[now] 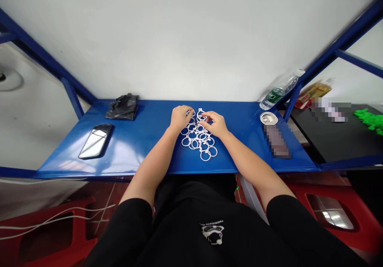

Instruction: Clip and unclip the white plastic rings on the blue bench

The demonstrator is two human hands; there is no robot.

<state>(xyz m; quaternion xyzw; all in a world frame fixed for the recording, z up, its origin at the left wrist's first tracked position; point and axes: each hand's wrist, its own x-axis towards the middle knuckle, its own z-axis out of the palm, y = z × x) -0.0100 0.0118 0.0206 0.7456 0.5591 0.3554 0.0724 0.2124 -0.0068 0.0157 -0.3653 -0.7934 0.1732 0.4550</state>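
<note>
A cluster of several linked white plastic rings lies on the blue table in front of me. My left hand rests at the cluster's far left, its fingers curled and pinching a ring at the top. My right hand sits at the far right, with thumb and fingers pinched on another ring near the top of the cluster. The two hands almost meet over the rings' far edge.
A black phone lies on the table's left, a crumpled black bag behind it. A roll of tape, a plastic bottle and a blurred object are at right. Green pieces lie on a black table beyond.
</note>
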